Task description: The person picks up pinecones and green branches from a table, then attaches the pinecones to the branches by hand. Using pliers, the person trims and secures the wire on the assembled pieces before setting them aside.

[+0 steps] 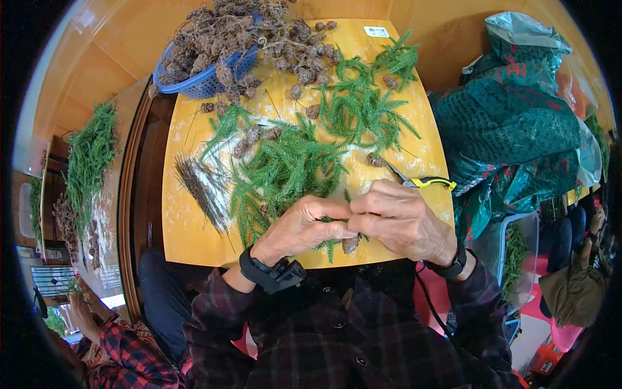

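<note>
Yellow board [188, 240] on the lap carries heaped green sprigs [285, 165] and, at twelve o'clock, a blue basket [201, 83] of cones — at six o'clock the left hand [301, 227] and right hand [402, 220] meet, pinching a sprig with a cone [350, 244] between fingertips, yellow-handled pliers [424, 183] just beyond.

Yellow wooden desk [194, 240], dusted with pale powder. On it: a blue basket [204, 81] heaped with brown cones, loose cones [304, 68] spilling beside it, green conifer sprigs [291, 162] across the middle, a bundle of thin dark stems [201, 188] at left, yellow-handled pliers [424, 183] at right.
</note>
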Motion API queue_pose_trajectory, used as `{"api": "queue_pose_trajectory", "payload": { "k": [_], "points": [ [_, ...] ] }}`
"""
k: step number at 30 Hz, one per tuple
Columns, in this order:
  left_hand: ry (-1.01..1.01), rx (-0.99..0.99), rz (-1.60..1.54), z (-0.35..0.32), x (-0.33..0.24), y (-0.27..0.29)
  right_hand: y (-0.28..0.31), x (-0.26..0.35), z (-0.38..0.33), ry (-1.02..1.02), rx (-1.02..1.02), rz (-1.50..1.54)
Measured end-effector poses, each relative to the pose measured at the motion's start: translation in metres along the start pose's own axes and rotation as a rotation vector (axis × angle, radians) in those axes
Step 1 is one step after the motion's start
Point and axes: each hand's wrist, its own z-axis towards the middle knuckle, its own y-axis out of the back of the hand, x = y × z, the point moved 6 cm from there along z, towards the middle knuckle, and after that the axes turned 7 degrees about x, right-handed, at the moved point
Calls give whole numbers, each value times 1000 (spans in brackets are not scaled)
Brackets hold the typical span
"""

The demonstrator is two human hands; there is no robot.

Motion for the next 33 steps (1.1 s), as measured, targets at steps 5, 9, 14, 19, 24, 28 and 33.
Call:
{"api": "queue_pose_trajectory", "payload": {
  "k": [5,9,14,19,24,28,33],
  "points": [
    [-27,10,-30,-3,1,-3,-2,-10,4,70,107,189],
    [-25,-16,-6,-5,1,-6,-4,-11,1,38,135,90],
    [-67,-133,172,-3,2,-4,-9,-10,-1,-48,139,-19],
    [-217,-266,496,-3,-7,-7,-25,-36,-12,-496,72,445],
    [66,-155,-87,-6,8,-6,-27,-44,-25,-629,132,772],
    [115,-88,-248,-12,12,-7,-4,-23,-6,-192,75,384],
    [186,-110,-266,-16,14,-11,-3,-6,-2,24,243,108]
  ]
}}
